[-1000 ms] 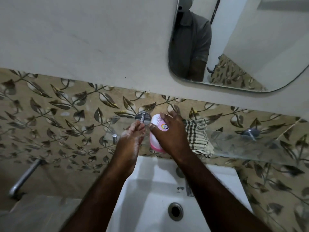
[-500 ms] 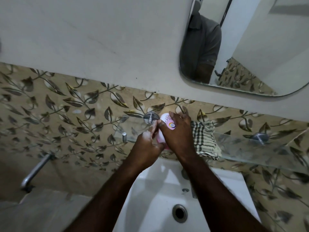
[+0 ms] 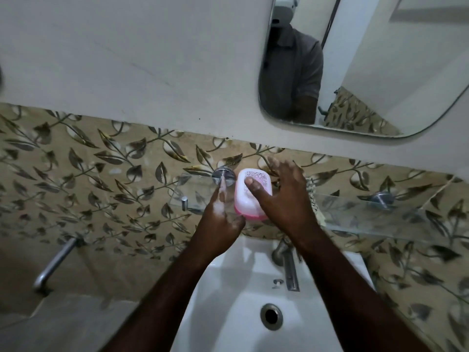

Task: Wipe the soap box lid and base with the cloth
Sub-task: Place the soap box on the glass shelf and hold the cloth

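Observation:
The soap box (image 3: 243,201), with a white patterned lid and a pink base (image 3: 251,217), lies flat on the glass shelf (image 3: 368,212) above the sink. My right hand (image 3: 284,199) rests its thumb on the lid while its fingers spread out above and to the right. My left hand (image 3: 218,224) is against the box's left side, with the index finger straight along it and the thumb near the pink front edge. The checked cloth (image 3: 316,207) lies on the shelf behind my right hand, and only a strip of it shows.
A white sink (image 3: 228,288) with a drain hole and a metal tap (image 3: 289,268) sits below the shelf. A chrome shelf bracket (image 3: 227,174) is just left of the box. A mirror (image 3: 380,72) hangs on the wall above. A metal pipe (image 3: 55,262) juts from the tiled wall at left.
The box went from upright between both hands to lying flat on the shelf. My right hand's fingers have spread off it, and my left index finger has straightened.

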A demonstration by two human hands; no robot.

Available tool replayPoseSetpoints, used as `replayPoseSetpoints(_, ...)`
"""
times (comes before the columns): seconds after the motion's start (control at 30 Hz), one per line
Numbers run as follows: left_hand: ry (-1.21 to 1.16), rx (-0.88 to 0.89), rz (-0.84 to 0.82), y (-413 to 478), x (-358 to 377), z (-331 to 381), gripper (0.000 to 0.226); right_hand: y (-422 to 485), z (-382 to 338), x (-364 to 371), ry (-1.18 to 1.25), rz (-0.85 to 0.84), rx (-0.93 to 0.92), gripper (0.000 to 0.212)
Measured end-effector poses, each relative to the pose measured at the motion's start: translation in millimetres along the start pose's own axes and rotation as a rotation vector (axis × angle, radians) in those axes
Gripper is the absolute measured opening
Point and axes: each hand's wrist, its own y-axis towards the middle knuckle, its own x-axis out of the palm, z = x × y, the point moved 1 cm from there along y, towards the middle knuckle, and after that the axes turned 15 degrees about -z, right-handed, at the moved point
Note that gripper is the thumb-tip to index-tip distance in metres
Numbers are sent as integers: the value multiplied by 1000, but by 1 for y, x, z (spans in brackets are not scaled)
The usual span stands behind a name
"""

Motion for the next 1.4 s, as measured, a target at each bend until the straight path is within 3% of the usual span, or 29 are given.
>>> replayPoseSetpoints(0.17,-194,26,235,-11,8,6,75,-38,64,-8,-420,-361,29,112)
replayPoseSetpoints(0.27,-190,214,419,-24,22,16,44,-57,85,5,-560,-207,-84,94)
replayPoseSetpoints(0.33,-139,300,411,-30,38,24,38,-57,91,9,-494,-64,-133,78)
replayPoseSetpoints(0.43,-80,308,249,-36,64,24,35,-58,95,5,-339,7,-196,70)
replayPoseSetpoints(0.57,9,304,32,-47,91,25,45,-73,91,-24,-92,-53,-196,41)
replayPoseSetpoints(0.67,74,371,-11,-48,99,37,56,-99,74,-64,63,-76,-162,18)
replayPoseSetpoints(0.73,97,397,-12,-44,101,52,65,-118,60,-96,283,-108,-113,13)
replayPoseSetpoints(0.83,-168,282,-103,-41,103,82,77,-137,52,-134,706,-170,-101,12)
replayPoseSetpoints(0.93,-656,90,-280,-37,128,107,54,-145,78,-144,1170,-37,74,14)
replayPoseSetpoints(1.0,-988,-171,-269,-33,158,102,36,-149,116,-133,1233,14,297,25)
replayPoseSetpoints(1.1,-936,-512,-317,-33,198,71,21,-167,183,-99,1099,-86,590,33)
replayPoseSetpoints(1.17,-785,-666,-430,-42,222,48,20,-187,222,-75,1018,-170,738,52)
replayPoseSetpoints(1.27,-703,-779,-560,-58,247,29,21,-208,265,-47,938,-200,838,64)
replayPoseSetpoints(1.4,-674,-778,-600,-51,269,16,21,-198,286,-39,830,-123,825,58)
